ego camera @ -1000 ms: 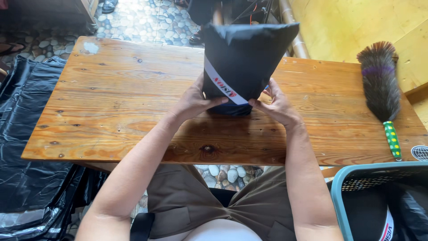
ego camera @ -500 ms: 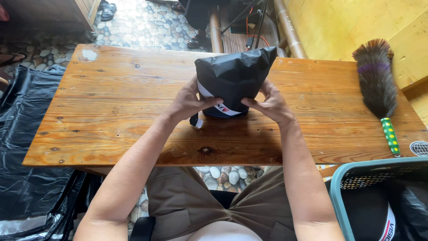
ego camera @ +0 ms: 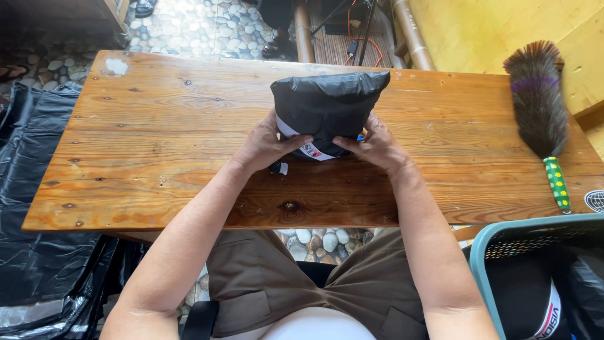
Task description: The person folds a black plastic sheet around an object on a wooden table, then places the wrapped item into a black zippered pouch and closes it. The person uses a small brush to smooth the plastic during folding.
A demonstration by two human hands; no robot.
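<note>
Two bare hands grip a black plastic-wrapped bundle from opposite sides, near the middle of a wooden surface. The left hand cups the bundle's lower left flank; its fingers lie pressed together across the near face, over a white band with a red mark. The right hand mirrors it on the lower right flank, fingers flat on the near face and pointing toward the left fingertips, the two sets just apart. The bundle stands upright between the hands, wider at its top edge than at its base. Its base is hidden behind the fingers, so whether it rests on the wood or is lifted slightly cannot be told. A small dark tab with a white end shows just below the left hand; it is possibly part of the bundle.

On the surface's right end, well apart from the hands, lies a feather duster with a green dotted handle. A teal mesh basket is cut off at the lower right, its contents dark and indistinct. Black plastic sheeting covers the floor at left.
</note>
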